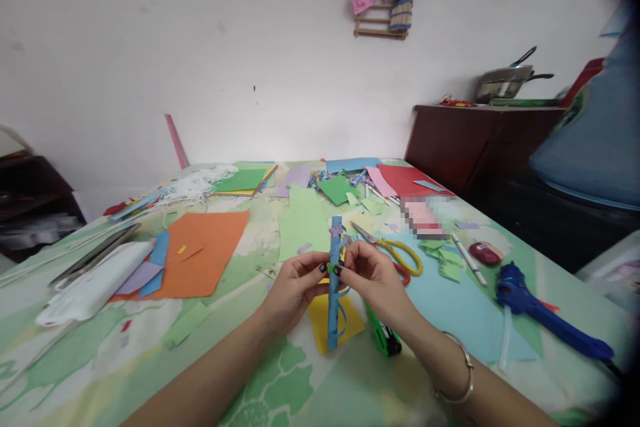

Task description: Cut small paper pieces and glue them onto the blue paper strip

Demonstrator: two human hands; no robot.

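A thin blue paper tube [333, 313] stands upright in front of me, with curled blue paper strips along its right side and a small purple paper piece near its top. My left hand [300, 283] is closed around the tube's middle from the left. From the right, my right hand [373, 273] pinches a small green paper piece [331, 269] against the tube. Both thumbs meet at that piece. Behind the tube's lower part lies a yellow paper sheet [316, 320]. A green utility knife [385, 333] rests under my right wrist.
Yellow-handled scissors [407, 255] lie beyond my right hand. A blue glue gun [545, 317] sits at the right, near a white pen [469, 259]. Orange paper [210, 253] and a white power strip [97, 283] are at the left. Green sheets [245, 179] lie at the back.
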